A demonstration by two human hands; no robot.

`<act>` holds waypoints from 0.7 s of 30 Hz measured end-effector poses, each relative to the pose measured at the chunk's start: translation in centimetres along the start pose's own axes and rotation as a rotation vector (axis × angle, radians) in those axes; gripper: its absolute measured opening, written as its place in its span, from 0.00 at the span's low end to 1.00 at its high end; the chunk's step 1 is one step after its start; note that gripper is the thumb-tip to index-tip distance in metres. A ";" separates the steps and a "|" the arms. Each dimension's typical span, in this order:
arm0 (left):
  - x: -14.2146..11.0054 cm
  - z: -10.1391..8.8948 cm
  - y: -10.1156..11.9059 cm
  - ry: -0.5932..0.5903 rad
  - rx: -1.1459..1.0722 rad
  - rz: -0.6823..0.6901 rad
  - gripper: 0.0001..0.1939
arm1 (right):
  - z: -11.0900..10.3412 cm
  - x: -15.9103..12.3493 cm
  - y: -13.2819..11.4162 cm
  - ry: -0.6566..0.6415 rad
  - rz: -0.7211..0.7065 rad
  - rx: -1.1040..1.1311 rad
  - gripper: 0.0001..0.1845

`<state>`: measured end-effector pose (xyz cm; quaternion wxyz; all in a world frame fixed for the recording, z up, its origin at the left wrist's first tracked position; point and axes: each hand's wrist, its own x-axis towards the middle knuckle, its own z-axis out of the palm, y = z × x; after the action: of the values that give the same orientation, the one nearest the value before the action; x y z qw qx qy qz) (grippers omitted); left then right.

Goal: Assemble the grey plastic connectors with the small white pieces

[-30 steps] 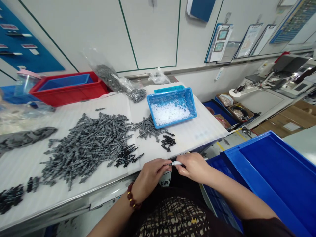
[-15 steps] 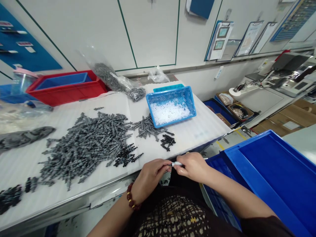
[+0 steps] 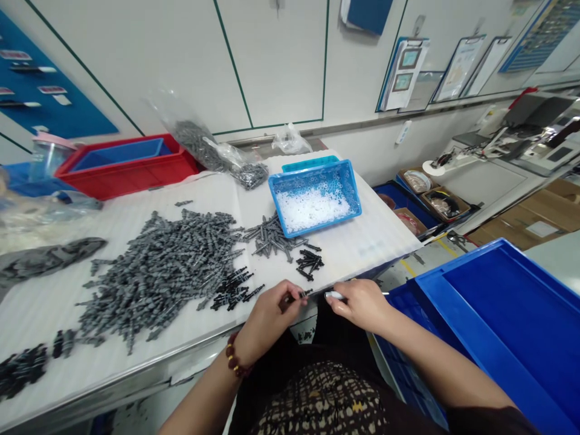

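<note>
My left hand [image 3: 276,311], with a beaded bracelet at the wrist, pinches a small dark plastic part [image 3: 306,293] at the table's front edge. In my right hand [image 3: 360,304] is a white, pen-like tool [image 3: 334,295], its tip pointing left and apart from the part. Just beyond the hands lies a small group of black parts [image 3: 310,261]. Left of them are black parts with light bands [image 3: 232,290], beside a large heap of grey parts [image 3: 167,266]. A blue bin [image 3: 276,205] of small white rings [image 3: 310,208] stands tilted behind.
A smaller grey pile [image 3: 272,235] lies by the bin. Plastic bags of grey parts [image 3: 199,142] and a red crate [image 3: 131,177] stand at the back. Large blue trays [image 3: 507,314] sit to my right. Black parts [image 3: 20,368] lie far left.
My hands have moved apart: the tool's tip has come away from the dark part. My left hand has shifted slightly left and up, still holding the part.
</note>
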<state>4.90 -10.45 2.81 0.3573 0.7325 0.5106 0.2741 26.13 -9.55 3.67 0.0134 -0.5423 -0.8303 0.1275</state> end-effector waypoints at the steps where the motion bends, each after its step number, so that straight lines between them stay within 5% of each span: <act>1: 0.6 -0.2 -0.1 0.010 0.052 -0.008 0.05 | -0.1 0.0 0.2 -0.006 0.002 0.015 0.18; 5: 3.6 -0.4 -0.5 -0.016 0.460 0.163 0.12 | -0.4 -0.1 0.4 -0.039 -0.009 0.064 0.15; 8: 5.4 0.0 -1.0 -0.167 0.672 0.263 0.07 | -0.4 -0.2 0.6 -0.058 -0.018 0.081 0.13; 11: 5.7 0.1 -1.2 -0.157 0.728 0.269 0.04 | -0.2 -0.3 0.8 -0.028 -0.029 0.093 0.13; 17: 3.0 -0.4 -0.3 0.042 0.202 0.123 0.06 | -0.1 -0.4 1.0 0.018 -0.032 0.093 0.13; 21: 1.0 0.0 0.0 0.050 -0.064 0.053 0.11 | -0.3 -0.3 0.4 0.023 -0.056 0.064 0.13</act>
<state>5.22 -9.53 2.86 0.3602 0.7271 0.4906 0.3177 26.69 -9.57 3.94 0.0440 -0.5195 -0.8405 0.1473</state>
